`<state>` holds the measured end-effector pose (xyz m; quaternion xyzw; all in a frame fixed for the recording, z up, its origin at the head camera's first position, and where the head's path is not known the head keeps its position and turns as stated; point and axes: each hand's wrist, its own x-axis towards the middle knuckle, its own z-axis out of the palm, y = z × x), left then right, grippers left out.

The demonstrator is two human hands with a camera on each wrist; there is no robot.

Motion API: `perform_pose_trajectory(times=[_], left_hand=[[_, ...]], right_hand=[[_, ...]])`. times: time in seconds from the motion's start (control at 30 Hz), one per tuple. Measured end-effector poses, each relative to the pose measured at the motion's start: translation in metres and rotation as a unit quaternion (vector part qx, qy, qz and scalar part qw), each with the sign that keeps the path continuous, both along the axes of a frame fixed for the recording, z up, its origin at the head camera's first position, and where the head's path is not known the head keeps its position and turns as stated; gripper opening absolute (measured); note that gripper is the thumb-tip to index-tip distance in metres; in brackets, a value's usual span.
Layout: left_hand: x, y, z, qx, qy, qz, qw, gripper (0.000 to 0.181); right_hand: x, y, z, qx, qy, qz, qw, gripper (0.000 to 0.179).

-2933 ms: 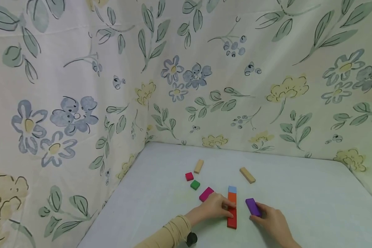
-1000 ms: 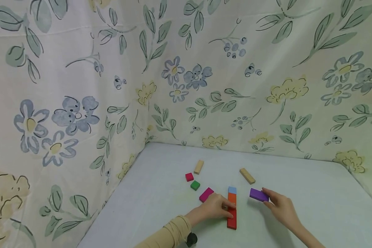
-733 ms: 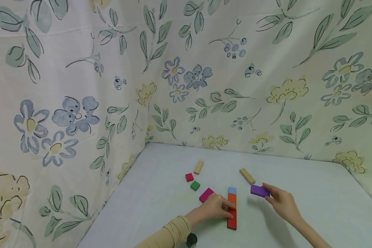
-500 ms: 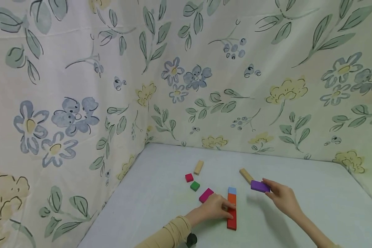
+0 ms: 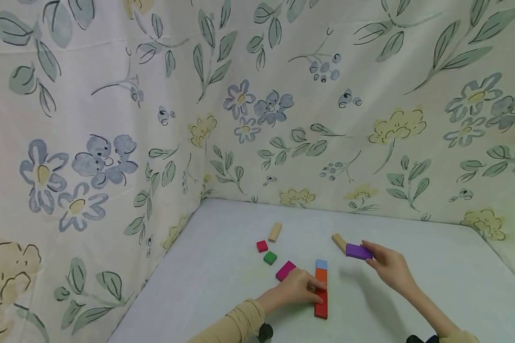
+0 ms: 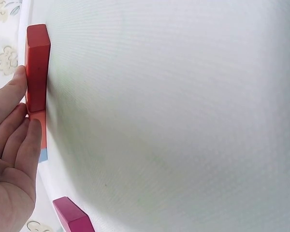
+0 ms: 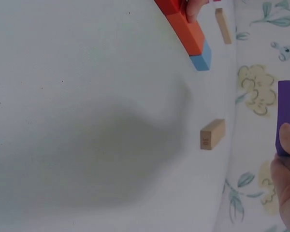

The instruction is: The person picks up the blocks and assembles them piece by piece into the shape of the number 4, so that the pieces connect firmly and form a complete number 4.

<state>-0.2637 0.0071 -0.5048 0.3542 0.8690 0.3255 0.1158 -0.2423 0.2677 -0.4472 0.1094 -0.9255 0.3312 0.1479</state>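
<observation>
A row of painted wooden blocks lies on the table: a red block (image 5: 321, 309) nearest, an orange block (image 5: 321, 274) and a light blue block (image 5: 322, 264) farthest. My left hand (image 5: 298, 288) rests on the row, its thumb touching the red block and other fingertips at the orange block. A magenta block (image 5: 285, 270) lies just left of that hand, partly behind it. My right hand (image 5: 390, 269) pinches one end of a purple block (image 5: 358, 251) between thumb and fingers, lifted above the table. In the right wrist view, its free end points away from the fingers.
A plain wooden block (image 5: 338, 242) lies behind the purple block, partly covered by it in the head view. Farther left lie another plain block (image 5: 275, 232), a small crimson block (image 5: 262, 246) and a green block (image 5: 270, 257). Floral cloth (image 5: 300, 157) encloses the white table (image 5: 223, 267).
My right hand has lifted the purple block from beside the row and carried it farther back, turning it from lengthwise to nearly crosswise. The left hand has stayed in place.
</observation>
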Motion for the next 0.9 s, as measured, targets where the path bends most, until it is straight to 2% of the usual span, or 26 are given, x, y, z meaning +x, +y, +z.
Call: perform_pose_trajectory(times=[0.17,0.57,0.9], left_hand=[[0.000,0.000,0.000,-0.003,0.001,-0.001,1.0000,0.033],[0.001,0.000,0.002,-0.012,0.026,-0.006,0.9996,0.032],[0.001,0.000,0.002,-0.012,0.013,0.000,0.9998,0.032]], right_hand=[[-0.004,0.000,0.003,-0.003,-0.003,0.003,1.0000,0.043],[-0.009,-0.004,0.000,-0.013,-0.010,0.009,0.9998,0.043],[-0.014,-0.010,-0.005,-0.025,-0.016,0.009,0.9995,0.043]])
